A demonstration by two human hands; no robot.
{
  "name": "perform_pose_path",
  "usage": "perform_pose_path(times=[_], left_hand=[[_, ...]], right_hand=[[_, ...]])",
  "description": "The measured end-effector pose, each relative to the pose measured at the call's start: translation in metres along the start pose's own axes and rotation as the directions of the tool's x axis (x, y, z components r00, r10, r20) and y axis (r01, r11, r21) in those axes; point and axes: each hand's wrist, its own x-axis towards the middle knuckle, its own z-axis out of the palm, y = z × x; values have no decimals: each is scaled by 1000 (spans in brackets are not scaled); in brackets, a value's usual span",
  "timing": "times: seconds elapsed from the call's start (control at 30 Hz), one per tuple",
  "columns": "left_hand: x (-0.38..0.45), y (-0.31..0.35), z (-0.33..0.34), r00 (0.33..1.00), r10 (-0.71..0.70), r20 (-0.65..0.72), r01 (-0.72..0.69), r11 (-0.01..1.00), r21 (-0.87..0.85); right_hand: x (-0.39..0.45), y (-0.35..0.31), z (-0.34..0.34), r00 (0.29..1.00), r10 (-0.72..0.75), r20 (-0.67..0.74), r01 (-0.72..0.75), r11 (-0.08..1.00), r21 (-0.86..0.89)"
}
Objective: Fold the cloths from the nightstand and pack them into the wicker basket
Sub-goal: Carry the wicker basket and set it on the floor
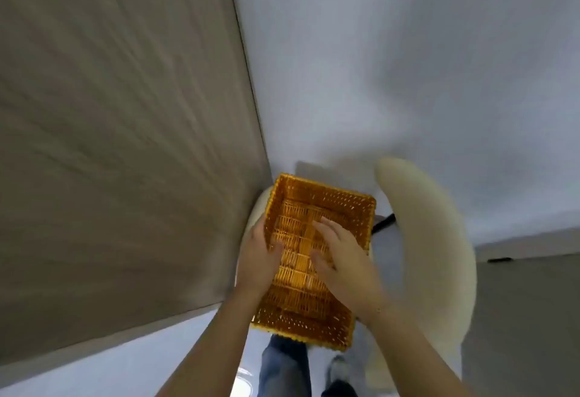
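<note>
Head view: empty wicker basket taken in hand before any cloth was packed

Head view showed a person standing over an orange wicker basket (317, 258), which sat on or just above the seat of a cream upholstered chair (433, 239) beside a wood-grain panel (119, 145); motion blur left it unclear whether the basket rested there or was being carried. The left hand (259, 263) gripped the basket's left wall, thumb hooked inside over the rim and fingers outside. The right hand (340, 258) lay inside the basket with fingers spread and fairly straight, pressing or touching the woven bottom rather than closing on anything.

No cloth was in the basket, and neither the cloths nor the nightstand appeared in the frame. Jeans and a shoe (339, 368) were visible below, over a pale floor (392, 51).

By the look of it, the task stood at its opening step: fetching or placing the container, with all folding still ahead. The next move would likely call for settling the basket somewhere steady within reach, freeing both hands, and turning to find the cloths.
</note>
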Motion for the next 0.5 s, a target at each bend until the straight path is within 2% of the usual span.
perform_pose_path(times=[0.1, 0.2, 0.3, 0.5], left_hand=[[46, -25, 16, 990, -132, -54, 135, 989, 57], [76, -55, 37, 967, -253, -25, 252, 942, 222], [88, -91, 55, 981, -163, 108, 116, 930, 350], [98, -104, 52, 967, -194, 166, 132, 937, 324]], right_hand=[[38, 1, 14, 998, 60, -28, -59, 998, 31], [63, 5, 27, 993, 114, -10, -113, 991, 77], [76, 17, 40, 990, 136, 24, -138, 988, 75], [81, 34, 58, 980, 169, 108, -177, 982, 68]])
